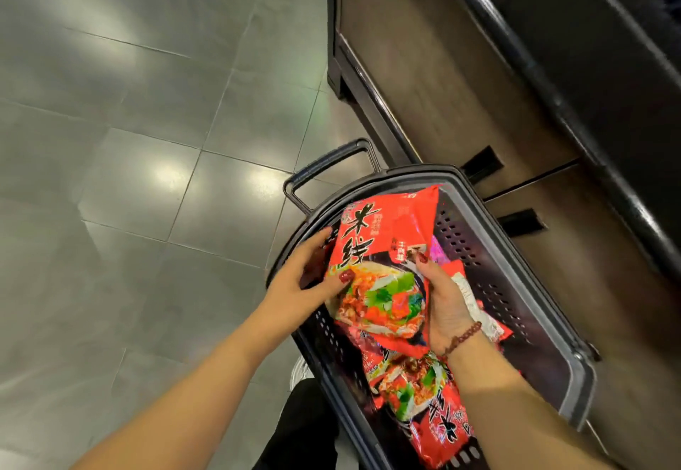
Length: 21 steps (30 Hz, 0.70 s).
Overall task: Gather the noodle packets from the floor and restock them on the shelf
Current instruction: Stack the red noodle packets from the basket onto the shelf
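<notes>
Grey glossy floor tiles (129, 138) spread to my left, with lamps mirrored in them. On my right runs the dark base of the shelf unit (442, 64), brown panels under a black edge. Just beside that base stands a dark plastic basket (575, 370), its handle (331, 163) pointing away from me. More red packets (416, 388) lie heaped inside. Above them I hold one red noodle packet (379, 278). My left hand (302, 281) pinches its left edge and my right hand (446, 307), a bead bracelet (462, 337) at the wrist, cups its right side, both grips closed on it.
</notes>
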Tool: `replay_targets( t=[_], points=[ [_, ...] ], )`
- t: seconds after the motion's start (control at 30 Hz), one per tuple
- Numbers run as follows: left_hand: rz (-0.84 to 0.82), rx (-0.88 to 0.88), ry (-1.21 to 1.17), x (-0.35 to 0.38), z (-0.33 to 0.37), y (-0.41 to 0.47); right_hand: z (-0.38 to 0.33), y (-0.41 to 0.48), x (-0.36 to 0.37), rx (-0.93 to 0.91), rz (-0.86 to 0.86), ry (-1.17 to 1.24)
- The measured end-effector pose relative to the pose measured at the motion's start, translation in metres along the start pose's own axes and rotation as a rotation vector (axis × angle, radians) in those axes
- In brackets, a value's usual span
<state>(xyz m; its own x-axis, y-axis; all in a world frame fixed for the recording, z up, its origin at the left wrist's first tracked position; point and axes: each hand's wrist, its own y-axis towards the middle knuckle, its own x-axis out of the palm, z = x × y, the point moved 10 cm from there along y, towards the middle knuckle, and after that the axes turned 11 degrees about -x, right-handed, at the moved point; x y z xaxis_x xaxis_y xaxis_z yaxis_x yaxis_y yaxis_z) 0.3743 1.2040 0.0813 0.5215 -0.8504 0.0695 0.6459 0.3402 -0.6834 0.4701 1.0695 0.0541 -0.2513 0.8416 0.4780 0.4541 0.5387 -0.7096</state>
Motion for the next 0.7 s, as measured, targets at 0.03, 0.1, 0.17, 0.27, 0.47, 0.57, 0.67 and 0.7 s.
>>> replay_targets(
  t=[0.03, 0.1, 0.17, 0.27, 0.47, 0.57, 0.67, 0.7],
  points=[
    [-0.057, -0.019, -0.068, 0.005, 0.002, -0.003, -0.001, -0.003, 0.011, -0.010, -0.023, -0.007],
    [-0.109, -0.081, -0.216, 0.008, 0.001, -0.008, -0.004, -0.008, 0.031, -0.034, -0.074, -0.008],
    [-0.091, -0.124, -0.332, 0.002, -0.003, -0.010, 0.000, -0.011, 0.044, -0.011, -0.076, -0.023],
    [-0.012, -0.128, -0.371, -0.020, -0.016, -0.014, 0.013, -0.006, 0.049, -0.012, -0.116, -0.192],
    [0.251, -0.024, -0.276, -0.075, -0.041, -0.036, 0.022, 0.038, 0.023, -0.159, -0.037, -0.731],
    [0.272, -0.007, -0.310, -0.085, -0.054, -0.042, 0.013, 0.065, -0.007, -0.273, 0.099, -0.841],
    [0.298, -0.004, -0.308, -0.091, -0.066, -0.043, 0.015, 0.097, -0.026, -0.332, 0.028, -1.174],
    [0.304, -0.003, -0.301, -0.092, -0.069, -0.043, 0.021, 0.108, -0.030, -0.305, -0.029, -1.279]
  ],
)
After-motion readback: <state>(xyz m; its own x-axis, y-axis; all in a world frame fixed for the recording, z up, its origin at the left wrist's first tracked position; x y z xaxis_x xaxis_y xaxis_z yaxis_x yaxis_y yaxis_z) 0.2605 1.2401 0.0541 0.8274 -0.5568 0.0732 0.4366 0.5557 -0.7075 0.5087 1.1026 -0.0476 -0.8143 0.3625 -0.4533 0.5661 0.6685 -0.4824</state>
